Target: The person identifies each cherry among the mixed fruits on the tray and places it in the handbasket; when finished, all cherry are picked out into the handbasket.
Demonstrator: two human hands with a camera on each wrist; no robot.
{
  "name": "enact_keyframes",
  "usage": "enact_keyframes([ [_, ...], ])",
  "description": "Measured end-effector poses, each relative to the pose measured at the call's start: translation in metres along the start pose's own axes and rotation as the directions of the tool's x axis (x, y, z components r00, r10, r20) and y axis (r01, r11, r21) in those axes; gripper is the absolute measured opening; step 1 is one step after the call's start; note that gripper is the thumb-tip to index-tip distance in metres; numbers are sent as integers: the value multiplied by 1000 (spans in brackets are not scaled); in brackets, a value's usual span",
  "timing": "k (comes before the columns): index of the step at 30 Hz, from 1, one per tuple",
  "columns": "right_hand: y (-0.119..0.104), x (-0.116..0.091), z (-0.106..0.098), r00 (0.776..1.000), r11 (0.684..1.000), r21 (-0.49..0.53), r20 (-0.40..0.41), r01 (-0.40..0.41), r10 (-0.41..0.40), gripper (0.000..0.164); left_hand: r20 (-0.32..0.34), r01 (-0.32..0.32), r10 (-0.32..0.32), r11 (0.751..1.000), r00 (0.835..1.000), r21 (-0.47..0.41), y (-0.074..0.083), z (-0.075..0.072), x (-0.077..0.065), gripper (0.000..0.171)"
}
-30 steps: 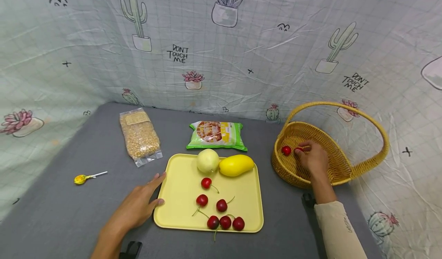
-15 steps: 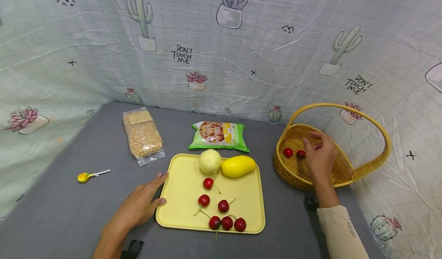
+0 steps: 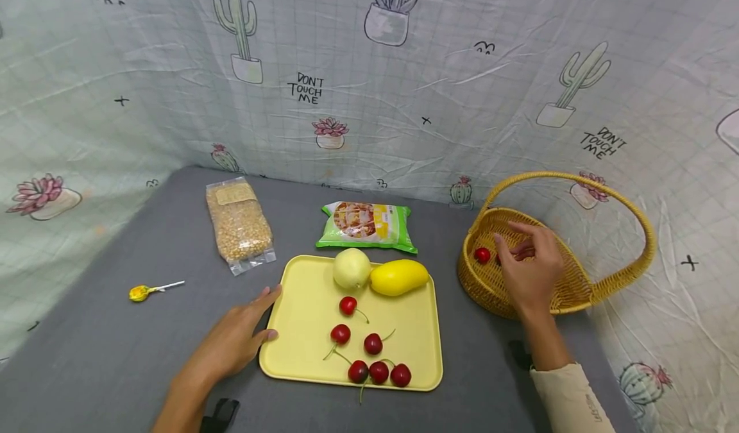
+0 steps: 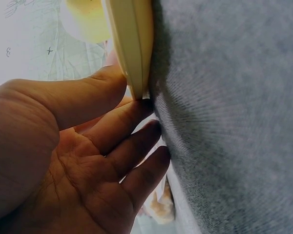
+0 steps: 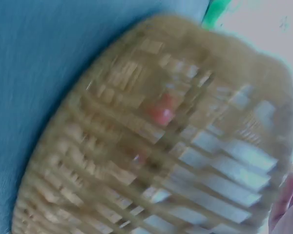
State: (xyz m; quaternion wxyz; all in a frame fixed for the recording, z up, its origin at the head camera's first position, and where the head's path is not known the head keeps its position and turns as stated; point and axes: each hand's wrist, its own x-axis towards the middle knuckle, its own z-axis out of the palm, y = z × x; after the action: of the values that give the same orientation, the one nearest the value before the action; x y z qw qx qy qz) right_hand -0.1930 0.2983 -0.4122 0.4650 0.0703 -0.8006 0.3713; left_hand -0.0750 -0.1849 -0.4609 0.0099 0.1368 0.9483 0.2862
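Spread fingers of my left hand touch the left rim of a yellow tray; in the left wrist view the thumb and fingertips meet the tray edge. On the tray lie several red cherries with stems, a pale green round fruit and a yellow mango. My right hand is over the wicker basket, fingers loosely bent and nothing in them. One red cherry shows inside; a second beside it is mostly hidden by the hand. In the right wrist view the basket is blurred.
Behind the tray lies a green snack packet. A clear bag of corn kernels lies back left, and a yellow lollipop at far left. The basket's tall handle arches up at the right. A patterned cloth hangs behind.
The right hand has let go of a cherry in the basket, lifted off it and then shifted slightly left. The left hand stays at the tray rim.
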Motion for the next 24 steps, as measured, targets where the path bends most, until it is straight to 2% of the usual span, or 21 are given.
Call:
enact_keyframes([
  [3, -18, -7, 2, 996, 998, 40, 73, 40, -43, 37, 2, 4, -4, 1000, 1000, 3, 0, 0, 0, 75],
  [6, -26, -16, 7, 982, 992, 90, 164, 83, -98, 42, -3, 3, -3, 1000, 1000, 7, 0, 0, 0, 75],
  [12, -50, -33, 12, 920, 972, 208, 352, 105, -175, 47, 0, 6, -6, 1000, 1000, 11, 1, 0, 0, 75],
  [15, -60, -42, 14, 878, 967, 233, 436, 104, -199, 47, 3, 10, -10, 1000, 1000, 14, 1, 0, 0, 75],
  [19, -71, -53, 17, 810, 957, 270, 537, 102, -238, 45, 4, 14, -14, 1000, 1000, 14, 0, 0, 0, 75],
  [24, -84, -65, 20, 699, 949, 306, 662, 78, -271, 41, 3, 13, -13, 1000, 1000, 13, 0, 0, 0, 76],
])
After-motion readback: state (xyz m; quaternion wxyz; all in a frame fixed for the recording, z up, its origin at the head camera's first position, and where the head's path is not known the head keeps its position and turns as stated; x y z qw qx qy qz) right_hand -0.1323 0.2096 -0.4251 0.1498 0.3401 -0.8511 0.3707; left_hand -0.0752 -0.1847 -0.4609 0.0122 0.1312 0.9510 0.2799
